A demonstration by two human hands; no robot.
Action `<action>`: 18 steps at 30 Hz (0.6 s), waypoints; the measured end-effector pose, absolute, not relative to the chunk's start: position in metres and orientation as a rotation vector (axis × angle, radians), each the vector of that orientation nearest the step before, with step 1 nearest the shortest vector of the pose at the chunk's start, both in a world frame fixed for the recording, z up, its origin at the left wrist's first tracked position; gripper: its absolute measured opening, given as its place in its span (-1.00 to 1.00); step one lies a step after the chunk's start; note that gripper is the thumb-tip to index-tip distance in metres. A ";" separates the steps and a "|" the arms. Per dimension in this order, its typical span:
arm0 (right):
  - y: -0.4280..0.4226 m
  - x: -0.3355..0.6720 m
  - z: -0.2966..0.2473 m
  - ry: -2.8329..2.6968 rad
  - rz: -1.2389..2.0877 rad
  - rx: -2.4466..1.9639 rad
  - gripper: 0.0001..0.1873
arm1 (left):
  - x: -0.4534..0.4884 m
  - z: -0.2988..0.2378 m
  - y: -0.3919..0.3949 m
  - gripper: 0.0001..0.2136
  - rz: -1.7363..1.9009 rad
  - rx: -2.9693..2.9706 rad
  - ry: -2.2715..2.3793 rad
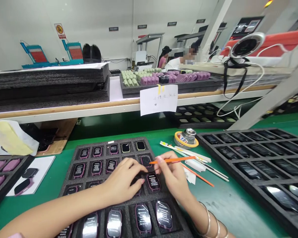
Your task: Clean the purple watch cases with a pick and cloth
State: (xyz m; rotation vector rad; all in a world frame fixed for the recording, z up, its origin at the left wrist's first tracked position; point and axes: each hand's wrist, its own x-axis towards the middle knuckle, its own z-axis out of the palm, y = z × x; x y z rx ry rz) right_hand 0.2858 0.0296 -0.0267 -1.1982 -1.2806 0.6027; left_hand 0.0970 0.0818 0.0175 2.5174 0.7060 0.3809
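A black foam tray [72, 165] in front of me holds rows of purple-rimmed smartwatch bodies. My left hand [123, 183] rests curled over the tray's middle, fingertips on a watch body [146, 161] in the second row. My right hand [172, 175] pinches a thin orange stick [175, 160], its tip lying over that same watch. Another watch body [153, 181] sits just below, between both hands. Bangles ring my right wrist.
A second black tray [253, 165] of dark watch screens lies to the right. White and orange sticks [201, 162], a tape roll with a metal jar [187, 137] sit behind my right hand. Loose watches on white paper [27, 177] lie left. A shelf above carries foam stacks and coloured watches; people work beyond.
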 end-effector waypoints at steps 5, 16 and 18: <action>0.034 0.302 -0.034 -1.146 0.594 -1.214 -0.64 | 0.127 -0.008 0.081 -0.63 0.326 2.659 0.493; 0.013 0.288 -0.054 -1.296 0.590 -1.237 -0.65 | 0.107 -0.010 0.084 -0.73 0.401 2.772 0.412; 0.011 0.284 -0.055 -1.322 0.604 -1.238 -0.65 | 0.103 -0.013 0.085 -0.77 0.454 2.684 0.429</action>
